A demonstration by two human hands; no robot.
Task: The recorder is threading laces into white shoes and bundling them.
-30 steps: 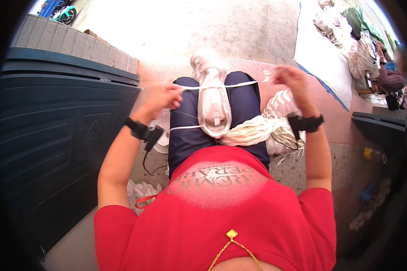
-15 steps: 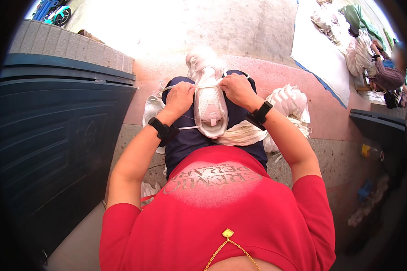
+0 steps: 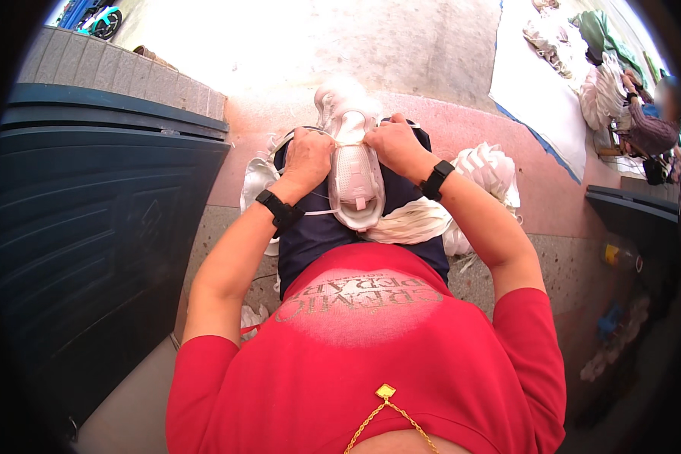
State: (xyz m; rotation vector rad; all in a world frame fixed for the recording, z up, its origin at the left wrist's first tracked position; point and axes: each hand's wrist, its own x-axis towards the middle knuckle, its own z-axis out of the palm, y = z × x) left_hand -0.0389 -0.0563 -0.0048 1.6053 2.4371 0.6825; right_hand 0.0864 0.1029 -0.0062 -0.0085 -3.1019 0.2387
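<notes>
A white and pale pink sneaker upper (image 3: 353, 185) lies between my knees with its heel opening toward me. My left hand (image 3: 309, 160) is closed at its left side, pinching a white shoelace. On the other side my right hand (image 3: 401, 150) is closed on the lace too, and a short stretch of it crosses the upper between both hands. My fingertips partly hide the lace. Over my right thigh lies a cream bundle (image 3: 408, 222), which looks like loose laces. Another pale shoe piece (image 3: 344, 97) sits just beyond the upper.
More white and pink uppers (image 3: 483, 174) are piled by my right leg, and a white piece (image 3: 257, 181) lies by my left. A dark blue panel (image 3: 106, 227) stands at left. At far right a person (image 3: 651, 132) sits beside heaped pale pieces; a bottle (image 3: 620, 256) lies nearer.
Both hands have drawn closer together over the upper, and the stretch of lace between them is shorter. Both hands still pinch the lace.
</notes>
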